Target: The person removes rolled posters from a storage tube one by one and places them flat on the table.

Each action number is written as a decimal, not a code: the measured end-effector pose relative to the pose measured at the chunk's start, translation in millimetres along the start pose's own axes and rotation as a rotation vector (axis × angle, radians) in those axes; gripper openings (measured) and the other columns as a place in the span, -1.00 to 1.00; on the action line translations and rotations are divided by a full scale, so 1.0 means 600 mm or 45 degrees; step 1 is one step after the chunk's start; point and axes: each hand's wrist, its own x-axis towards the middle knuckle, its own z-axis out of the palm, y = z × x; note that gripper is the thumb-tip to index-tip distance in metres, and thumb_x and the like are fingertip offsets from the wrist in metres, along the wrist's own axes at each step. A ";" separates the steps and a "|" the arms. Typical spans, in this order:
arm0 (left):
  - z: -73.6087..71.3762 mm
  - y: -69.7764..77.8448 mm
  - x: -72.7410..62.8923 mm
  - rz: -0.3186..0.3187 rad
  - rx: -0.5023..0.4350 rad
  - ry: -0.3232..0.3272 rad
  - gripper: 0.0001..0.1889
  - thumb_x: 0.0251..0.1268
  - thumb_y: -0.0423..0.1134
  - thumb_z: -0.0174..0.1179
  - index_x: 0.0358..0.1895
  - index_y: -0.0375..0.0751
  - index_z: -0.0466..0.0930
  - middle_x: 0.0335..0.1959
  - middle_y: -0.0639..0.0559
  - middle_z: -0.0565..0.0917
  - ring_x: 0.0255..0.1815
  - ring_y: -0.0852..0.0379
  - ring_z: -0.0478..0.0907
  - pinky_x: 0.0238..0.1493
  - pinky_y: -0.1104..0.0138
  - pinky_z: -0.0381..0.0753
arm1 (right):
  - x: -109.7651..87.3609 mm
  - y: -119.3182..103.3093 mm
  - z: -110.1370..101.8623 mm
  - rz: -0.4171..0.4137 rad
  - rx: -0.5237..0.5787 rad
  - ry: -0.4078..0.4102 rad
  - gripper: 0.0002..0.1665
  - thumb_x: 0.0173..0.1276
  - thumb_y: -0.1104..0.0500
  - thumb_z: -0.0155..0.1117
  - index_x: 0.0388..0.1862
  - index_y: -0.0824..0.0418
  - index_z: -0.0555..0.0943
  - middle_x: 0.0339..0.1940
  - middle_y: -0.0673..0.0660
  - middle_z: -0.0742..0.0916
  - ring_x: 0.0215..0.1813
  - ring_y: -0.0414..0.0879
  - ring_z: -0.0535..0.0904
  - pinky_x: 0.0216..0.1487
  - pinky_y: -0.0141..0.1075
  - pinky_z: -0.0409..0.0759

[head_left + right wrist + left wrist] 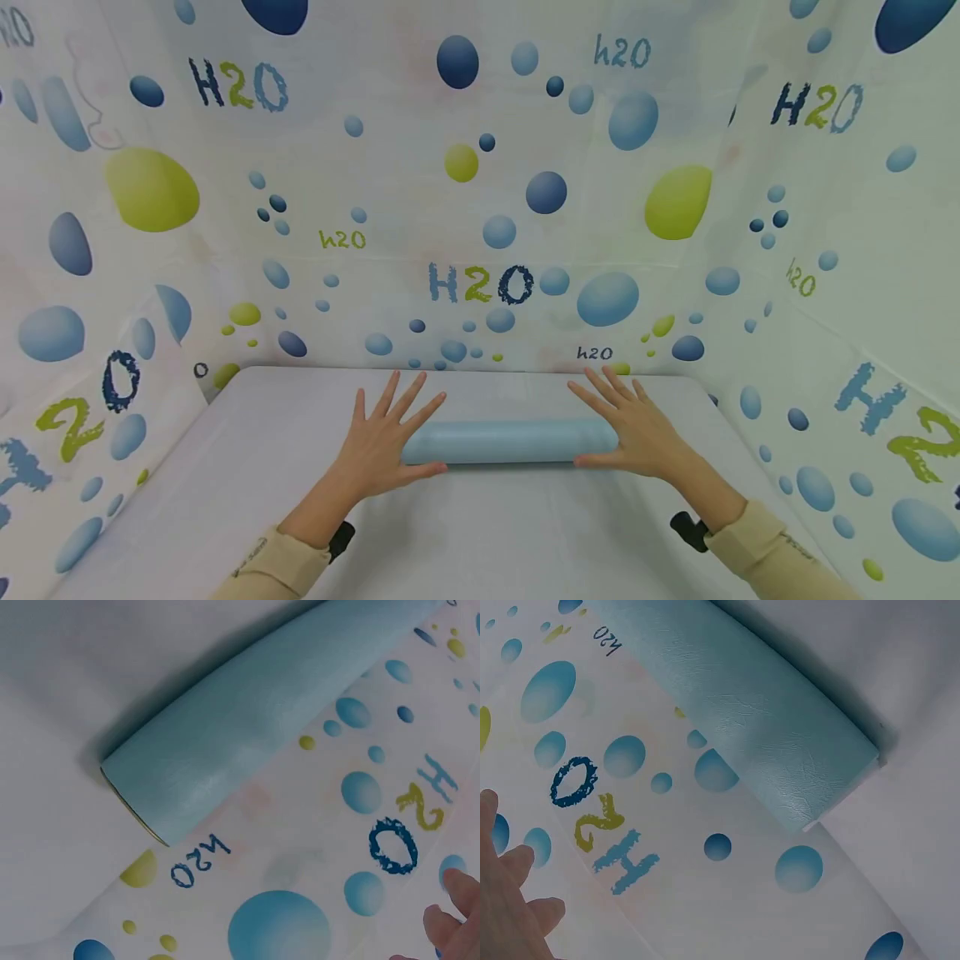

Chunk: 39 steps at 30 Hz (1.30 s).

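Note:
A light blue roll (510, 442) of smooth, sheet-like material lies crosswise on the white table. My left hand (386, 442) is at its left end with fingers spread wide, overlapping that end in the head view. At the opposite end my right hand (633, 425) is spread the same way, thumb pointing inward. Neither hand grips anything. In the left wrist view the roll (757, 705) shows fine creases near its end, and a few fingertips (544, 915) appear at the left edge. The right wrist view shows the roll's other end (202, 757) with a thin dark rim.
The white table (480, 533) reaches back to a wall covering (405, 183) printed with blue and green drops and H2O lettering. The same covering rises on both sides. A black wrist strap piece (341, 540) sits at the left cuff, another (688, 531) at the right.

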 end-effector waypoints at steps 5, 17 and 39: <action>0.010 -0.006 0.000 0.009 0.005 0.029 -0.04 -0.12 0.53 -0.01 0.40 0.18 0.08 0.45 -0.02 -0.01 0.41 -0.24 -0.11 0.07 -0.39 0.02 | 0.002 0.006 0.012 -0.024 -0.008 0.059 0.15 -0.08 -0.56 0.10 0.44 -0.06 0.10 0.45 0.15 0.16 0.42 0.22 0.00 0.19 0.31 0.05; 0.032 -0.010 0.000 -0.010 -0.050 0.018 -0.07 -0.07 0.50 0.00 0.40 0.17 0.08 0.45 -0.01 0.00 0.41 -0.24 -0.11 0.06 -0.39 0.03 | 0.007 0.013 0.040 -0.020 -0.008 0.035 0.12 -0.04 -0.54 0.09 0.42 -0.01 0.14 0.41 0.20 0.23 0.41 0.20 0.05 0.18 0.29 0.11; 0.078 -0.016 -0.008 -0.048 -0.203 0.008 -0.13 -0.05 0.34 0.17 0.38 0.12 0.16 0.42 -0.04 0.10 0.38 -0.26 -0.01 0.06 -0.40 -0.01 | 0.012 0.003 0.086 0.039 0.089 -0.017 0.07 0.02 -0.52 0.06 0.42 0.00 0.16 0.40 0.20 0.26 0.40 0.18 0.07 0.21 0.27 0.08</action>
